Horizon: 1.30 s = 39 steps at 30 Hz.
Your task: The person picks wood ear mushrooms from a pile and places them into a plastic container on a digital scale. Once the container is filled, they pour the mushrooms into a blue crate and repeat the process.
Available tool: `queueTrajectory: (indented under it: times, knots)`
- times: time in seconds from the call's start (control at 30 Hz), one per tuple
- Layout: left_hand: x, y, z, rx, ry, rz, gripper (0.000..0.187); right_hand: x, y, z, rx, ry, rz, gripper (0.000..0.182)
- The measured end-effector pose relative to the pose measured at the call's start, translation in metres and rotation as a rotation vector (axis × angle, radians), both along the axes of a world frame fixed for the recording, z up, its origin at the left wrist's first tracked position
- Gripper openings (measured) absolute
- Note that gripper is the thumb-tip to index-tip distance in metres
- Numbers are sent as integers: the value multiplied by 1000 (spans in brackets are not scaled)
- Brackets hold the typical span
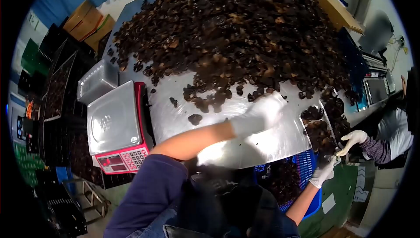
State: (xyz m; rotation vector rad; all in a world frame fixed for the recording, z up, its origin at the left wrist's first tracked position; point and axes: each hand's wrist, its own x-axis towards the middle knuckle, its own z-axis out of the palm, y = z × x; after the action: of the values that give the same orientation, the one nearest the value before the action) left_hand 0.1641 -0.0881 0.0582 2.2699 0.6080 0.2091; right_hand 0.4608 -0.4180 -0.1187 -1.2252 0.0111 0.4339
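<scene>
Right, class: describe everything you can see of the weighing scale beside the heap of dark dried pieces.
The weighing scale sits at the table's left edge, beside the metal table top. It has a red body, a square, dull silvery platter on top with nothing on it, and a front panel with a dark display and white keypad facing the person. A clear plastic tray lies just behind it. No hand touches it; the person's left arm passes close by on its right.

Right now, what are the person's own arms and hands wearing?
Both hands wear thin white gloves: the left hand and the right hand. The left arm has a dark blue sleeve pushed up above the elbow; both forearms are bare between glove and sleeve.
</scene>
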Motion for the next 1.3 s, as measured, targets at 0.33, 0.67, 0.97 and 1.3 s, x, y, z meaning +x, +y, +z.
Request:
queueTrajectory:
  times: [0.33, 0.67, 0.97, 1.3]
  knots:
    - [-466, 210, 46, 994, 403, 1103, 42, -207, 179, 115, -549, -1057, 453, 67]
    - [-683, 254, -26, 372, 276, 880, 19, -243, 315, 85, -670, -1415, 585, 66]
    - [-588, 207, 55, 359, 594, 889, 17, -313, 322, 129, -575, -1658, 495, 40]
    - [-551, 150, 88, 960, 292, 851, 22, -422, 399, 113, -470, -1802, 1210, 46]
